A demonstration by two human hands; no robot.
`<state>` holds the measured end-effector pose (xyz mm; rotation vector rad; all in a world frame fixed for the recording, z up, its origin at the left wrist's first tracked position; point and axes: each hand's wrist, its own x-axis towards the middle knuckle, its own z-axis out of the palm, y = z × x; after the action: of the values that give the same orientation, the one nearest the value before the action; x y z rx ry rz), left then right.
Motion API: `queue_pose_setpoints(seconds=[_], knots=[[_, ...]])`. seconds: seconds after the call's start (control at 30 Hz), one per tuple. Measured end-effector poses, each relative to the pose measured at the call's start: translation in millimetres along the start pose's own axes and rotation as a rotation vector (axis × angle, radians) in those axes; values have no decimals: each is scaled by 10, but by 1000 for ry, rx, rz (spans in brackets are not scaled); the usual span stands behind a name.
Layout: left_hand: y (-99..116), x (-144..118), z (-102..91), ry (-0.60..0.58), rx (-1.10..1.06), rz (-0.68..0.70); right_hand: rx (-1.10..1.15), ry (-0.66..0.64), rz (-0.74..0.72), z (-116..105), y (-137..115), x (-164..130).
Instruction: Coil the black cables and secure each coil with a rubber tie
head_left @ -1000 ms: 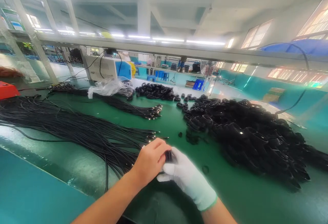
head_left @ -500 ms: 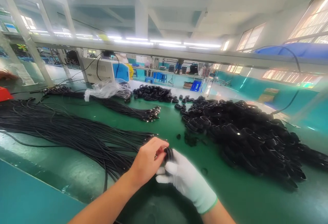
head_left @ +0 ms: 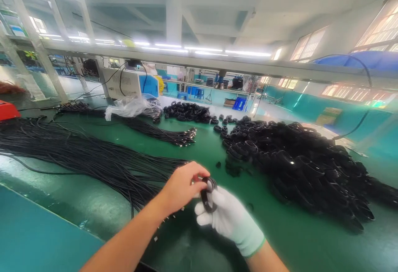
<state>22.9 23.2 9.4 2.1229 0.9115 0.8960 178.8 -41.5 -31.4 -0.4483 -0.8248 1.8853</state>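
A small coil of black cable (head_left: 205, 199) is held between my two hands in front of me. My left hand (head_left: 185, 184), bare, pinches the coil's upper left edge between thumb and fingers. In a white glove with a green cuff, my right hand (head_left: 228, 214) grips the same coil from the right, its thumb against the loops. Left of my hands, a long bundle of loose black cables (head_left: 90, 160) lies across the green mat. Many coiled black cables (head_left: 298, 164) are heaped to the right.
A second cable bundle (head_left: 155, 131) with metal ends lies farther back, beside a clear plastic bag (head_left: 127, 108). Behind it stands a white and blue machine (head_left: 124, 83). More coils (head_left: 186, 112) are piled mid-table. A red object (head_left: 8, 110) sits far left, and a metal shelf bar (head_left: 174, 58) crosses above.
The coil has turned in my hands, so its ring shape now shows more openly. Both hands have shifted slightly, and the whole view has moved a little.
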Motion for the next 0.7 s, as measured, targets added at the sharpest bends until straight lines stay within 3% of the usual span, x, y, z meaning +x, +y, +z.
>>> queue_pose_setpoints(seconds=[0.1,0.2,0.27,0.4,0.7], knots=[[5,56,-207,-241,-292,-76,124,-113,96,5,-9,-10],[-55,82,-278,-449,-556,-83,150,-176,181,36,12,11],[-96,89,-266,-438,-606,-132,114,-129,192,46,23,36],[-120,93,-230,-337,-432,-236,-96,67,61,30,17,66],[-80,49,-171,-198,-337,-260,-192,62,16,34,39,79]])
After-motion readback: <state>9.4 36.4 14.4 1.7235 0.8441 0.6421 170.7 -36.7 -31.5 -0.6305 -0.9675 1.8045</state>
